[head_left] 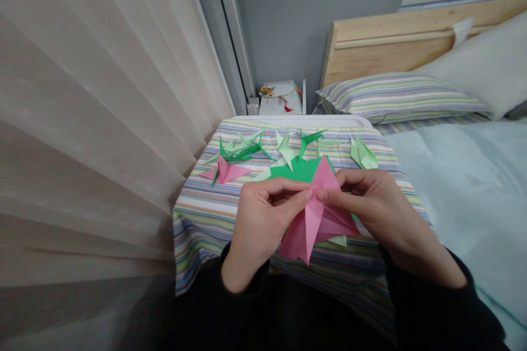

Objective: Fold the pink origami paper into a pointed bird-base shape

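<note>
A partly folded sheet of pink origami paper (315,219) is held up above the small table, with a pointed tip at the top and creased flaps spreading below. My left hand (265,219) pinches its left side between thumb and fingers. On the other side my right hand (379,203) grips it, thumb pressed on the front near the left thumb. Behind the paper lie flat green sheets (294,170), partly hidden by it. A folded pink paper crane (224,170) rests at the left of the table, beside several green ones.
Dark green (308,141) and pale green paper cranes (284,147) stand along the table's far side, another pale one (363,152) at right. A striped cloth (206,205) covers the table. A curtain (123,120) hangs left; a bed (453,186) adjoins right.
</note>
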`<state>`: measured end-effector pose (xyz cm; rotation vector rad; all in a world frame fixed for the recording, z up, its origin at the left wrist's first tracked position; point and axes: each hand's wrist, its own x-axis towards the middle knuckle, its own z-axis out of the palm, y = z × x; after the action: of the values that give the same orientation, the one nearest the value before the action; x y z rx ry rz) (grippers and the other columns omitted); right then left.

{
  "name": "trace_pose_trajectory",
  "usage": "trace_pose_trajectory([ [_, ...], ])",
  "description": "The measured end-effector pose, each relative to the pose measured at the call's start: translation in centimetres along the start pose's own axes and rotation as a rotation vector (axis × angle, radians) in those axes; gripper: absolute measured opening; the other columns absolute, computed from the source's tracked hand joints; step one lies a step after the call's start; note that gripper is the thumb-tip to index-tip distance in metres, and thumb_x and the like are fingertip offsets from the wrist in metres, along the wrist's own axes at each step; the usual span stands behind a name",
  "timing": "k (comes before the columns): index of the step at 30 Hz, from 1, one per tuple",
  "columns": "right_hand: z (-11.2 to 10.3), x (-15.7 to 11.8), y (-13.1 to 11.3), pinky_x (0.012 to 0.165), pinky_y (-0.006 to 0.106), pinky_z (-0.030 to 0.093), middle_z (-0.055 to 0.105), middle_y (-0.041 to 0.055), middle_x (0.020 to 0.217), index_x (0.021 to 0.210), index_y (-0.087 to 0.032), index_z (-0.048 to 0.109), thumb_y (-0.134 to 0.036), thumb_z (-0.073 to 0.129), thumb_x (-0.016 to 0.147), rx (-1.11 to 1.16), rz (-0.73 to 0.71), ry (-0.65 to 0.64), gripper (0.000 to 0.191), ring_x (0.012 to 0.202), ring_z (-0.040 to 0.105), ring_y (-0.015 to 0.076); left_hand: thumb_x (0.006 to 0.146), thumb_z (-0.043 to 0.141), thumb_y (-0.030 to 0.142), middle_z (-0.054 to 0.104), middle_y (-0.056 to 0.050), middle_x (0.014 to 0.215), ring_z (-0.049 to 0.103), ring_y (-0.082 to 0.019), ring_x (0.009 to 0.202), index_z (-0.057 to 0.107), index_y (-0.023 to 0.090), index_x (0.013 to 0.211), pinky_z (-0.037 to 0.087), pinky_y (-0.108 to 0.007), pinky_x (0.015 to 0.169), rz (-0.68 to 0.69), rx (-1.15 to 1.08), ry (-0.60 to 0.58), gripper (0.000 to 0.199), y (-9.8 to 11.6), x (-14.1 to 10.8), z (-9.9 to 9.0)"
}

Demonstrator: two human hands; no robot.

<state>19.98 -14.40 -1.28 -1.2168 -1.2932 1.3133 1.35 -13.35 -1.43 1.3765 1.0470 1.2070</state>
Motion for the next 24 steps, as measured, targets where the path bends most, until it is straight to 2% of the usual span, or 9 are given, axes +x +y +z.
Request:
trace_pose_trajectory([
  [3,0.0,0.0,0.1,0.053,0.028,0.040,0.070,0.0026,0.068,0.066,-0.022,0.076,-0.049,0.090,0.071,-0.025,-0.019,0.000,0.031,0.060,0.055,0.0157,0.077,0.087,0.021,0.082,-0.003,0.077,0.073,-0.015,0.068,0.086,0.021,0.079,0.057,-0.024,0.064,-0.013,-0.015,-0.006,0.003,0.2,0.0,0.0],
  [6,0.1,0.0,-0.1,0.057,0.029,0.045,0.072,0.0030,0.072,0.070,-0.022,0.078,-0.052,0.087,0.074,-0.029,-0.054,-0.001,0.031,0.063,0.058,0.0163,0.074,0.088,0.019,0.081,-0.003,0.074,0.071,-0.015,0.065,0.085,0.020,0.076,0.057,-0.024,0.062,-0.043,-0.046,-0.028,0.005,0.4,-0.1,-0.1],
  [11,0.5,-0.2,-0.4,0.056,0.028,0.045,0.068,0.0020,0.070,0.068,-0.021,0.074,-0.053,0.087,0.074,0.056,-0.060,0.075,0.035,0.061,0.055,0.0141,0.068,0.091,0.013,0.080,-0.002,0.073,0.071,-0.014,0.064,0.084,0.021,0.076,0.058,-0.024,0.063,-0.108,-0.127,-0.091,0.014,0.5,-0.4,0.0],
  [17,0.7,-0.7,-1.0,0.049,0.024,0.038,0.064,-0.0004,0.064,0.065,-0.020,0.072,-0.043,0.094,0.066,0.222,0.052,0.034,0.032,0.054,0.051,0.0107,0.067,0.092,0.010,0.079,-0.001,0.072,0.068,-0.012,0.061,0.081,0.020,0.085,0.053,-0.020,0.059,-0.200,-0.223,-0.181,0.024,1.1,-1.0,-0.2],
  [20,0.5,-1.0,-1.2,0.049,0.024,0.037,0.066,0.0000,0.065,0.066,-0.021,0.075,-0.041,0.091,0.072,0.178,0.051,-0.030,0.026,0.054,0.051,0.0103,0.065,0.093,0.010,0.078,-0.001,0.072,0.066,-0.011,0.059,0.078,0.020,0.089,0.051,-0.019,0.057,-0.245,-0.251,-0.239,0.029,1.5,-1.0,-0.3],
  [24,0.4,-1.2,-1.1,0.052,0.025,0.038,0.068,0.0005,0.068,0.069,-0.023,0.078,-0.039,0.083,0.082,0.091,-0.020,-0.046,0.021,0.058,0.053,0.0111,0.066,0.092,0.010,0.073,0.001,0.071,0.065,-0.009,0.063,0.077,0.017,0.080,0.051,-0.017,0.060,-0.199,-0.205,-0.216,0.023,1.6,-0.8,-0.2],
])
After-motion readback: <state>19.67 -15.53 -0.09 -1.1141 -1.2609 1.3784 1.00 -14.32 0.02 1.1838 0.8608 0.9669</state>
